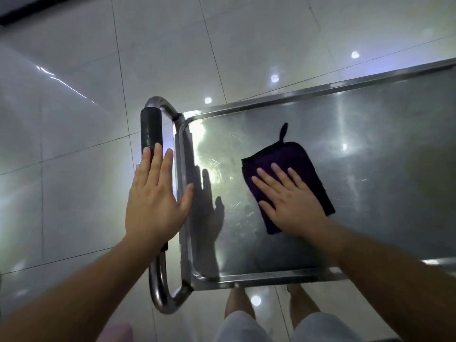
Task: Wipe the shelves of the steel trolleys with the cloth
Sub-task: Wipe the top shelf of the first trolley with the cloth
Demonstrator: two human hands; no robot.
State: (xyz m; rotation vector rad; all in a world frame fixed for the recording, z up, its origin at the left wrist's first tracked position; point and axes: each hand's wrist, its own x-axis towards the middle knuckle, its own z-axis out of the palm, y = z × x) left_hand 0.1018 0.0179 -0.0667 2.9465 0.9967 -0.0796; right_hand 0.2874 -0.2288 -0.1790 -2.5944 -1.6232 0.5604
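Note:
A steel trolley's top shelf [370, 169] fills the right half of the view, shiny with smear marks near its left end. A dark purple cloth [296, 164] with a small hanging loop lies flat on the shelf. My right hand [288, 201] presses on the cloth with straight, spread fingers. My left hand [154, 196] hovers flat over the trolley's handle [151, 130], which has a black foam grip; its fingers are straight and the thumb reaches toward the shelf's left rim. Whether the palm touches the handle is unclear.
The trolley stands on a glossy white tiled floor [74, 119] that reflects ceiling lights. My legs in white shorts [246, 324] stand at the near rim of the shelf. A dark strip runs along the top left corner.

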